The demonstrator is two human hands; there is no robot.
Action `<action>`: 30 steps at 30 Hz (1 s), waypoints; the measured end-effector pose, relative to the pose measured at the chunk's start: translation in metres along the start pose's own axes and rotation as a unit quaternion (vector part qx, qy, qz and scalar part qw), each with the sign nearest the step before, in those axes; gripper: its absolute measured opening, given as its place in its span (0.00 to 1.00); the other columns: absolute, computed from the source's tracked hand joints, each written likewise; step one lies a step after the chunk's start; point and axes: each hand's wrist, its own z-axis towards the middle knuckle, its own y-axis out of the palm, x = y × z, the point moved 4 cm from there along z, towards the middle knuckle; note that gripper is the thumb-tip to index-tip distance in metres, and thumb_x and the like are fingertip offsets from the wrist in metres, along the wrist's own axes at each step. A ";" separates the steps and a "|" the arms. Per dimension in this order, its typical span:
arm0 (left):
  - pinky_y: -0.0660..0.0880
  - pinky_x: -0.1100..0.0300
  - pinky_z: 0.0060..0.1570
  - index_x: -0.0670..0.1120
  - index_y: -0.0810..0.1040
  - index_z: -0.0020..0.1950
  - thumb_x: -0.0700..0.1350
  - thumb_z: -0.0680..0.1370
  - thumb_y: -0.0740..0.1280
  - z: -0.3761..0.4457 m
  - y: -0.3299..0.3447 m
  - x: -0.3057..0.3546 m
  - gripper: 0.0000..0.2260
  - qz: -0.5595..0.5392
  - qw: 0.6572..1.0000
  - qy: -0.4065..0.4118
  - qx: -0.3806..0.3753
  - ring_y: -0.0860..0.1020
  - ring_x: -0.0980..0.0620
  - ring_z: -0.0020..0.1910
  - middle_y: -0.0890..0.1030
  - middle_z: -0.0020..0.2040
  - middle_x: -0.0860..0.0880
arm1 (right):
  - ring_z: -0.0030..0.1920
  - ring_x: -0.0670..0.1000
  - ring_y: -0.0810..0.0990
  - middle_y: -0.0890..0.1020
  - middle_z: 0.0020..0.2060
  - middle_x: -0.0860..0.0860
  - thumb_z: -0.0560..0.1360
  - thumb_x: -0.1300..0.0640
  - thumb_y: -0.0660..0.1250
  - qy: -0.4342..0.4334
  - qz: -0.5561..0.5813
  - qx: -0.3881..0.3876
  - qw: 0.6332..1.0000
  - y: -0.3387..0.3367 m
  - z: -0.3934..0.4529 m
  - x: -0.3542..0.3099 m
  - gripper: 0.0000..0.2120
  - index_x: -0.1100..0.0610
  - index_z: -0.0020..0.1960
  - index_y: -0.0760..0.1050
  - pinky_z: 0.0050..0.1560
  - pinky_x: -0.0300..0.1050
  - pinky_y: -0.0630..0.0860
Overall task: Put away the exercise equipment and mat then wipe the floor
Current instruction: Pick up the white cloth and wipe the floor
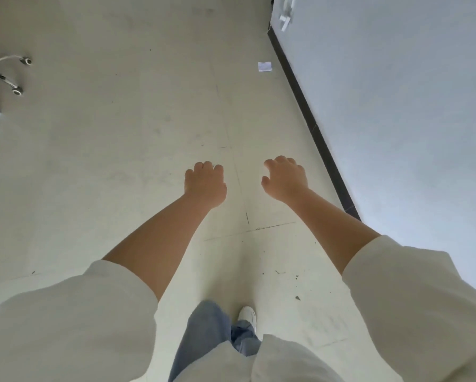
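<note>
Both of my arms reach forward over the pale tiled floor (pixel 121 161). My left hand (pixel 205 183) hangs with loosely curled fingers and holds nothing. My right hand (pixel 285 177) is beside it, fingers also loosely bent, thumb apart, holding nothing. No exercise equipment, mat or cloth shows in this view. The floor has dark specks and scuff marks (pixel 297 297) near my feet.
A white wall (pixel 396 92) with a dark baseboard (pixel 311 122) runs along the right. A small scrap of paper (pixel 264 66) lies on the floor by the baseboard. Wheeled legs of an office chair (pixel 16 91) show at the far left. My white shoe (pixel 247 315) is below.
</note>
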 end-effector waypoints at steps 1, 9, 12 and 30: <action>0.67 0.52 0.61 0.40 0.67 0.66 0.45 0.81 0.55 0.024 -0.007 -0.007 0.16 -0.001 1.000 0.002 0.001 0.67 0.43 0.66 0.71 0.65 0.42 | 0.61 0.57 0.71 0.74 0.60 0.57 0.78 0.56 0.56 0.002 0.000 0.001 1.000 -0.006 0.026 -0.003 0.18 0.59 0.66 0.68 0.61 0.49 0.68; 0.66 0.52 0.62 0.42 0.66 0.68 0.45 0.81 0.55 0.256 -0.092 -0.072 0.17 0.005 0.998 0.050 0.031 0.66 0.43 0.66 0.71 0.65 0.42 | 0.63 0.57 0.71 0.73 0.62 0.57 0.78 0.57 0.56 0.054 0.036 0.021 0.998 -0.068 0.262 -0.031 0.18 0.59 0.66 0.68 0.62 0.49 0.68; 0.67 0.52 0.60 0.41 0.67 0.66 0.45 0.81 0.55 0.342 -0.129 -0.093 0.16 0.018 0.997 0.073 0.030 0.67 0.43 0.65 0.71 0.64 0.42 | 0.64 0.57 0.71 0.74 0.62 0.57 0.78 0.58 0.57 0.085 0.056 0.031 0.994 -0.100 0.348 -0.037 0.17 0.60 0.66 0.69 0.62 0.49 0.68; 0.67 0.52 0.60 0.40 0.67 0.65 0.47 0.81 0.54 0.868 -0.301 -0.119 0.16 0.068 0.985 0.157 0.002 0.68 0.42 0.65 0.71 0.64 0.42 | 0.68 0.57 0.67 0.71 0.67 0.55 0.79 0.56 0.56 0.167 0.104 0.040 0.980 -0.230 0.842 0.040 0.18 0.59 0.68 0.67 0.68 0.48 0.63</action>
